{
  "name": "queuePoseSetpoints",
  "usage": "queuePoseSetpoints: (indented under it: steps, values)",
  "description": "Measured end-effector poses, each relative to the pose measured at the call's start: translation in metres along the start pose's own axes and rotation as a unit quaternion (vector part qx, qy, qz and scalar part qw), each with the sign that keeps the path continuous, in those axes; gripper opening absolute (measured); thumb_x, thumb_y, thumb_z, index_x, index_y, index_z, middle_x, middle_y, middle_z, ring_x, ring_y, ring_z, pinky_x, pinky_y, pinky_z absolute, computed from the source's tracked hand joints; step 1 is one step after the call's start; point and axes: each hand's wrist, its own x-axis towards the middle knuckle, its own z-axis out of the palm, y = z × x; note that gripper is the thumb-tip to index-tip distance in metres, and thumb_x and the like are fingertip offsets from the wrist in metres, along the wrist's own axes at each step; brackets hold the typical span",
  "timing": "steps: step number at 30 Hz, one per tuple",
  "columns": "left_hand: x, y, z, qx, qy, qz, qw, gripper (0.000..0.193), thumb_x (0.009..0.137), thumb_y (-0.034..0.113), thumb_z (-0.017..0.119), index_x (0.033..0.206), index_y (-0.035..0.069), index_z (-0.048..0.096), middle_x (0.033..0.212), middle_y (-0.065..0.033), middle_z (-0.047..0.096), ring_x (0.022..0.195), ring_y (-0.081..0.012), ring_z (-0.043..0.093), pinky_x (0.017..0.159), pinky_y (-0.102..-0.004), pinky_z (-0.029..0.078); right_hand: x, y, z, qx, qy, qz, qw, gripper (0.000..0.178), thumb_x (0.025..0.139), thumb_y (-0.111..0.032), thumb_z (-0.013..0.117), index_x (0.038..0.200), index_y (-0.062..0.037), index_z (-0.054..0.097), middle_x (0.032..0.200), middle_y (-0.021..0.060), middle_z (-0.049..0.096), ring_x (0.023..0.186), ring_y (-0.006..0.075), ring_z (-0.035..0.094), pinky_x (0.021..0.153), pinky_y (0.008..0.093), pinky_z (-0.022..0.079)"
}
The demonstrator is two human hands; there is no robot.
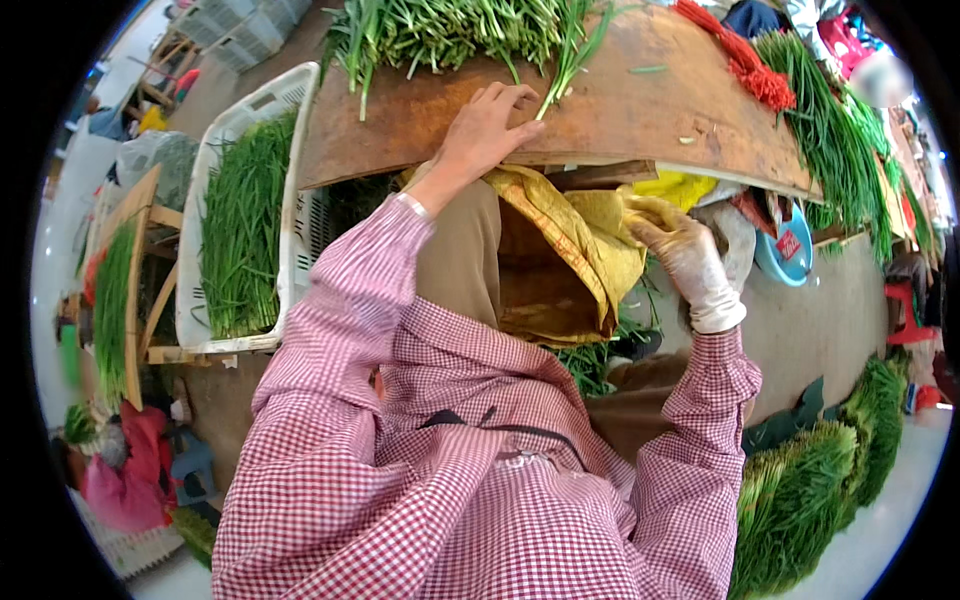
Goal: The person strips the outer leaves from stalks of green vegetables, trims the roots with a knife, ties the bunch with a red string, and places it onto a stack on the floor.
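My left hand (483, 132) is bare and lies at the near edge of a brown wooden tabletop (620, 110). Its thumb and fingers are apart, beside the lower ends of a few loose green leafy stalks (568, 68). A large bundle of the same greens (450, 35) lies just beyond. On my right hand (695, 262) is a white glove, stained yellow at the fingers. Those fingers are curled at the right edge of a yellow woven sack (600, 225), which gapes below the tabletop by my knee; the fingertips are partly hidden.
A white plastic crate (300, 180) full of greens stands at left. Red string (745, 65) and more greens (835, 130) lie along the table's right side. Below them is a blue basin (785, 255). Piled greens (800, 490) cover the floor at lower right.
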Motion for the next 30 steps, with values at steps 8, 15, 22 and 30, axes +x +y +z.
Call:
queuePoseSetpoints:
  steps: [8, 15, 22, 30]
  values:
    - [-0.080, 0.013, -0.018, -0.018, -0.164, 0.065, 0.984, 0.048, 0.077, 0.021, 0.059, 0.121, 0.012, 0.043, 0.117, -0.0086, 0.045, 0.108, -0.0248, 0.046, 0.087, -0.0339, 0.042, 0.003, 0.090, 0.110, -0.255, 0.025, 0.014, 0.967, 0.054, 0.066, -0.044, 0.068, 0.103, -0.0056, 0.058, 0.085, 0.0154, 0.062, 0.076, 0.0295, 0.060, 0.067, 0.0349, 0.048]
    - [-0.052, -0.003, -0.004, 0.099, -0.250, 0.134, 0.954, 0.069, 0.068, 0.012, 0.065, 0.128, 0.014, 0.031, 0.113, -0.0078, 0.046, 0.108, -0.0262, 0.044, 0.090, -0.0373, 0.040, -0.010, 0.038, 0.081, -0.050, 0.138, -0.121, 0.982, 0.022, 0.071, -0.008, 0.070, 0.091, -0.0016, 0.061, 0.079, 0.0074, 0.063, 0.069, 0.0118, 0.057, 0.065, 0.0252, 0.047]
    - [-0.051, -0.007, -0.022, 0.244, -0.177, 0.125, 0.945, 0.040, 0.068, 0.019, 0.066, 0.105, 0.013, 0.053, 0.090, -0.0014, 0.054, 0.087, -0.0198, 0.056, 0.068, -0.0327, 0.049, -0.022, 0.029, 0.045, -0.064, 0.218, -0.188, 0.956, 0.024, 0.071, -0.005, 0.065, 0.095, -0.0027, 0.060, 0.084, 0.0104, 0.061, 0.077, 0.0226, 0.060, 0.068, 0.0297, 0.047]
    - [-0.046, 0.020, -0.177, 0.321, 0.127, 0.112, 0.932, 0.039, 0.081, 0.028, 0.059, 0.107, -0.001, 0.053, 0.101, -0.0106, 0.058, 0.087, -0.0192, 0.058, 0.076, -0.0289, 0.049, -0.039, -0.021, 0.091, -0.194, 0.159, -0.258, 0.933, 0.044, 0.068, -0.020, 0.070, 0.105, -0.0030, 0.054, 0.090, 0.0114, 0.058, 0.077, 0.0235, 0.057, 0.068, 0.0330, 0.047]
